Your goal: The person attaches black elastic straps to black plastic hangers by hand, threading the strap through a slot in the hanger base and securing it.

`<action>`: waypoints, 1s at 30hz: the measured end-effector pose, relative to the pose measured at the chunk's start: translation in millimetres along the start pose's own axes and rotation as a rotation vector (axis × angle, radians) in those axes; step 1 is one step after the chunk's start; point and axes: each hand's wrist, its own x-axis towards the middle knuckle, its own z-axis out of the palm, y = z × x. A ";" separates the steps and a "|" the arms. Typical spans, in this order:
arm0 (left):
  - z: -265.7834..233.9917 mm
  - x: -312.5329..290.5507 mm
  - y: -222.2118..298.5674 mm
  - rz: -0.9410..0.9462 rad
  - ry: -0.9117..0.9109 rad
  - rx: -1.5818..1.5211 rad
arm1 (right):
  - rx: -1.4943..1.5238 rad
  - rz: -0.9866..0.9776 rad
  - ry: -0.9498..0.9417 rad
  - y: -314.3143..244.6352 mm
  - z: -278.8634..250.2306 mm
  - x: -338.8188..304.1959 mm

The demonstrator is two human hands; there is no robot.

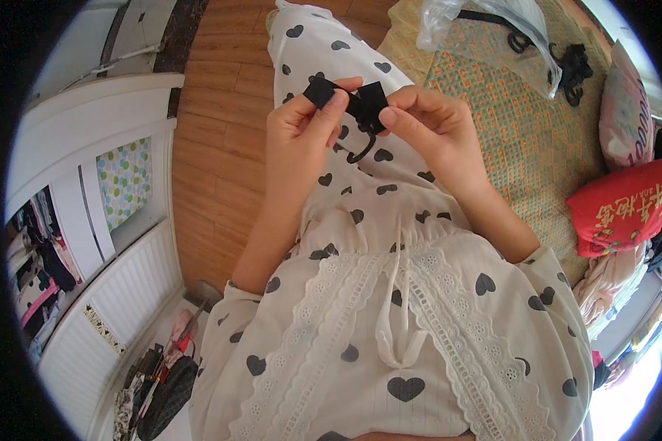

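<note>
Above my lap, a black ribbon-like fabric piece (370, 105) is stretched between my two hands. My left hand (299, 126) is closed, pinching one flat end between thumb and fingers. On the other side my right hand (438, 131) pinches the wider part with thumb and forefinger. Its middle looks gathered or knotted, and a thin black curl (362, 153) dangles below it. What exactly the piece is cannot be made out. Under the hands spreads a white dress (386, 189) with dark hearts.
At the upper right, a clear plastic bag (485, 55) with black strips lies on a woven yellow-green mat (493, 132). Beside it sits another black bunched piece (572, 70). A red cushion (621, 209) and a pink one (625, 117) stand at the right. Left are wooden floor (217, 140) and white cabinets (103, 309).
</note>
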 end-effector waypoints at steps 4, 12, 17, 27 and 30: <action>-2.4 -4.5 4.3 -0.030 -0.070 -0.160 | 0.016 -0.069 -0.012 -0.5 -1.3 -2.4; -9.2 -1.0 -8.4 0.060 0.013 -0.078 | -0.058 -0.156 -0.059 4.4 -2.0 -3.1; -2.1 -4.0 -6.7 0.043 0.021 -0.059 | 0.001 -0.109 -0.039 6.1 2.5 -4.5; -0.7 -7.4 -6.5 0.049 0.038 -0.240 | -0.076 -0.171 0.001 3.0 3.1 -4.9; -4.6 -11.2 0.2 0.080 -0.104 -0.388 | -0.108 -0.286 0.025 -1.3 -1.4 -2.0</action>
